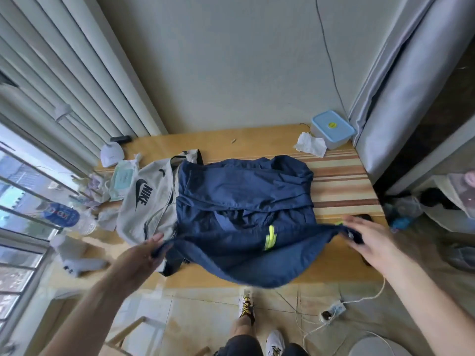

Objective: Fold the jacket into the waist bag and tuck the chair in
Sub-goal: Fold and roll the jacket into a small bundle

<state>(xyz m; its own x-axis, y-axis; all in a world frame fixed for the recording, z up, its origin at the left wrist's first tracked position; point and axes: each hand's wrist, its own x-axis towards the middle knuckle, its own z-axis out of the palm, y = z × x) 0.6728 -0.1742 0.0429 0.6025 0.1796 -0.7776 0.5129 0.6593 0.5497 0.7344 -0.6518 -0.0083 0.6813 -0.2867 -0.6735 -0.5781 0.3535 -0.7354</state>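
Standing at the table's near edge, the person has one white shoe (246, 305) forward at six o'clock, and a wooden chair (133, 330) frame shows at seven o'clock, not yet tucked in. Just above, the left hand (144, 255) pinches the navy jacket (244, 201) hem at eight o'clock, and the right hand (365, 240) grips the opposite corner at three o'clock; motion blur there makes it hard to say how many fingers are closed on the cloth. Between them the hem is stretched taut and lifted, with the lower panel sagging over the table (347, 181) edge.

Farther off, the rest of the jacket lies folded on the tabletop, its left side touching and partly overlapping the grey waist bag (146, 199) at ten o'clock. A blue-lidded box (331, 129) and crumpled tissue (309, 145) sit at one o'clock by the wall.

Risks from here: the thin fabric could slip from the blurred right grip and spill off the edge; carrying the fold forward unevenly could leave a bundle too wide for the bag; and dragging the jacket could push the bag toward the clutter at nine o'clock.
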